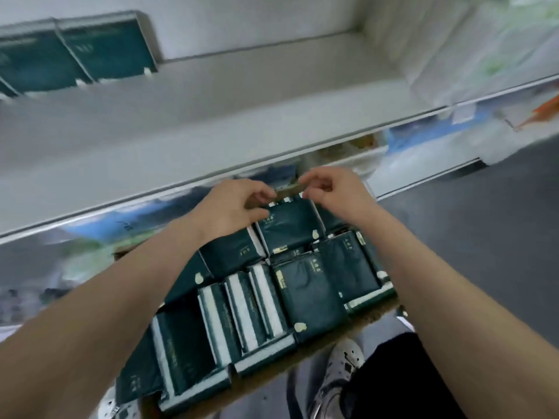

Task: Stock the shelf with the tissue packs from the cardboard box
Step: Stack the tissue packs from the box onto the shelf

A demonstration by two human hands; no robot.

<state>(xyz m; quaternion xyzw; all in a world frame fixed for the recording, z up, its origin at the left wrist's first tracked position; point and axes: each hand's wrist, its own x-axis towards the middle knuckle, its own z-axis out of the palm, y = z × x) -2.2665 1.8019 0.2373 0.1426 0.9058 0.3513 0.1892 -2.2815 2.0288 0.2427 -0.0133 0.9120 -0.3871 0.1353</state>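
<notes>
An open cardboard box (326, 335) below me is packed with several dark green tissue packs (308, 294). My left hand (233, 207) and my right hand (335, 192) meet over the box's far edge. Both pinch the same brown cardboard flap (289, 190), one at each end, just above a green pack (287, 225). On the white shelf (242, 104) above, two green tissue packs (75, 52) stand at the far left. The picture is blurred by motion.
Pale green-and-white wrapped goods (484, 46) fill the shelf's right end. A lower shelf holds blue and white packages (438, 140). The dark grey floor (499, 222) lies to the right. My shoe (341, 367) shows under the box.
</notes>
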